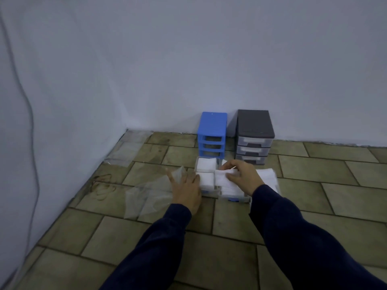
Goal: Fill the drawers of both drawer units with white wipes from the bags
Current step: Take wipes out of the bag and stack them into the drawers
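Dark navy sleeves (293, 237) reach forward to both hands over the brown tiled floor (230, 222). Taking the blue plastic three-slot drawer unit (212, 135) against the wall as landmark, its slots look vacant, and its pulled-out clear drawers (209, 190) lie on the floor just in front of it. The left hand (187, 188) lies flat with fingers spread, pressing a clear empty plastic bag (150, 197) down beside those drawers. The right hand (244, 176) pinches a folded stack of white wipes (223, 178) above them. Soft, light and floppy, the wipes will likely splay, so hold the whole stack across its fold. More wipes (266, 174) wait behind the right hand. Right of the landmark stands a grey-topped unit with translucent drawers (254, 139); more empty bags (129, 147) lie left, near the corner.
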